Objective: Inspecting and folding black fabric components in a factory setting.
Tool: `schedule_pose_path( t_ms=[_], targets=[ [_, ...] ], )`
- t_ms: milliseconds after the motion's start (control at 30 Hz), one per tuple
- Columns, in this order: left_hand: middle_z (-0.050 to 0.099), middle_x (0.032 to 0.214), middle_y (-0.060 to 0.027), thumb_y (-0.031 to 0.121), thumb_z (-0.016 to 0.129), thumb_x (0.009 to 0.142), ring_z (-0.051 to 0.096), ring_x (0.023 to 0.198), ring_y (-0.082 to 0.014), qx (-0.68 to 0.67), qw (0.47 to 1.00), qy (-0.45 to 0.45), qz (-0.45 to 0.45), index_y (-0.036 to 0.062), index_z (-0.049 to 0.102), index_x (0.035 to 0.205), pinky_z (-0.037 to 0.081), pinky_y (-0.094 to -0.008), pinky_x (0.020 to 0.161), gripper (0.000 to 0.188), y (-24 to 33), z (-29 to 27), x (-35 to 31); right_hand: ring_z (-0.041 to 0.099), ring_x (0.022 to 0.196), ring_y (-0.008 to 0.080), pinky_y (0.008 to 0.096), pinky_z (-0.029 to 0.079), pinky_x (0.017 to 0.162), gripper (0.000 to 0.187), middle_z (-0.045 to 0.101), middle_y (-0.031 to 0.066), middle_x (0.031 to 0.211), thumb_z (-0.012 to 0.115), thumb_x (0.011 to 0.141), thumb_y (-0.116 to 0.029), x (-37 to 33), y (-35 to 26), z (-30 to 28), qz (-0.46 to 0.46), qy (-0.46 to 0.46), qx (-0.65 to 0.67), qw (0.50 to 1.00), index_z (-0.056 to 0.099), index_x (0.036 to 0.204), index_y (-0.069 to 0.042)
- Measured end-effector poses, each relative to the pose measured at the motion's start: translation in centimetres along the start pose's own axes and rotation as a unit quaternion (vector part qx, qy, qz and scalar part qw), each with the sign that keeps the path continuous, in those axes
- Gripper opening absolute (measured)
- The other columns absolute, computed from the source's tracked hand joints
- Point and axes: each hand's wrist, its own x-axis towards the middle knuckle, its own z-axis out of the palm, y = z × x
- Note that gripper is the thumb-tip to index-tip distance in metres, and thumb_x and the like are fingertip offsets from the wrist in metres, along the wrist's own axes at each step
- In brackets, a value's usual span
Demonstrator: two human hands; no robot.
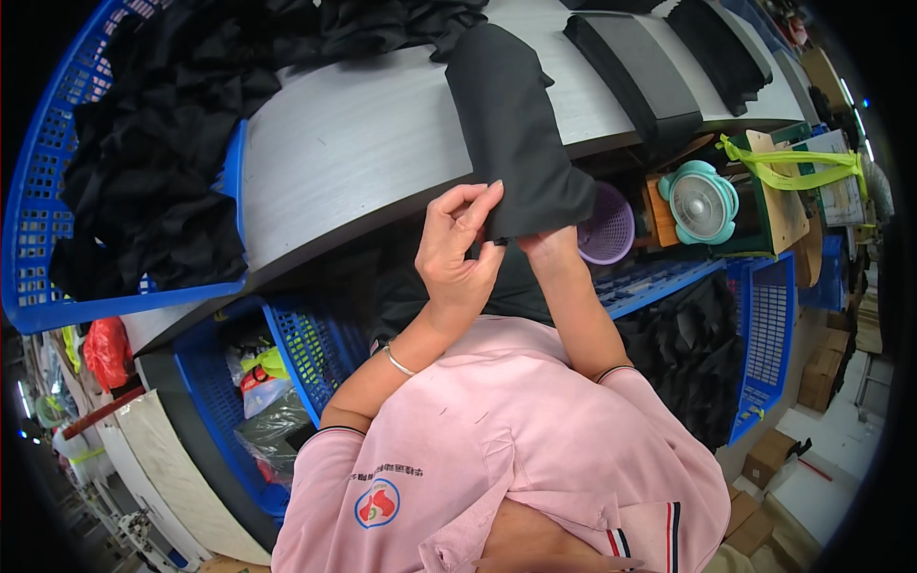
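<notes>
A long piece of black cloth (521, 134), shaped like a flat tube or sleeve, reaches from the grey table (353, 143) over its near edge toward me. At its near left corner, my left hand (458, 244) has its fingers bent and closed on the hem. The wrist of my right hand (549, 243) goes in at the near end of the cloth. The fabric covers that hand's fingers, and whether they grip cannot be made out. Above, on the table, a loose heap of black cloth (353, 29) lies near the far end of the piece.
A blue plastic basket (239, 181) heaped with black fabric stands at the left. Neat stacks of black cloth (635, 76) lie at the table's right. Beyond my right hand are a purple basket (608, 224) and a teal fan (702, 202). Blue crates (764, 334) flank me below.
</notes>
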Motion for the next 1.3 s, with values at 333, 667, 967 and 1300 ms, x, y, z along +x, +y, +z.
schedule_pose_path(
  t_ms=[333,667,967,1300],
  targets=[
    [0.062,0.118,-0.0084,-0.018,0.063,0.069,0.058,0.084,-0.0107,-0.009,1.000,-0.012,-0.006,0.0049,0.070,0.124,0.049,-0.0222,0.066,0.060,-0.2,-0.6,-0.1,0.065,0.101,0.0211,0.0361,0.057,0.087,0.040,0.064,0.0088,0.117,0.062,0.096,-0.025,-0.1,0.3,0.4,0.021,0.041,-0.006,0.999,0.055,0.130,-0.004],
    [0.060,0.122,-0.0116,-0.012,0.060,0.073,0.055,0.081,-0.0138,0.003,1.000,-0.025,0.000,0.0017,0.066,0.128,0.049,-0.0253,0.071,0.057,-0.7,-1.8,0.1,0.061,0.116,0.0253,0.0396,0.052,0.099,0.046,0.059,0.0105,0.130,0.061,0.099,-0.026,-0.1,2.3,-1.2,-0.045,-0.003,-0.027,0.999,0.049,0.138,-0.006],
    [0.071,0.115,-0.0142,-0.010,0.055,0.085,0.069,0.088,-0.0213,0.096,0.993,0.025,-0.057,0.0016,0.069,0.122,0.055,-0.0289,0.082,0.042,-4.6,-3.5,-0.9,0.058,0.117,0.0278,0.0400,0.047,0.101,0.030,0.060,0.0107,0.128,0.059,0.099,-0.014,-0.4,1.4,-1.5,-0.220,-0.106,-0.743,0.623,0.059,0.127,-0.003],
    [0.066,0.081,-0.0014,-0.005,0.045,0.095,0.062,0.068,-0.0073,-0.157,0.935,0.048,-0.314,-0.0027,0.067,0.118,0.054,-0.0239,0.061,0.031,-9.1,-1.0,-4.3,0.065,0.092,0.0378,0.0474,0.051,0.081,0.020,0.067,0.0167,0.099,0.064,0.082,-0.012,0.4,4.2,-0.4,-0.186,-0.087,-0.842,0.499,0.069,0.100,-0.003]
  ],
)
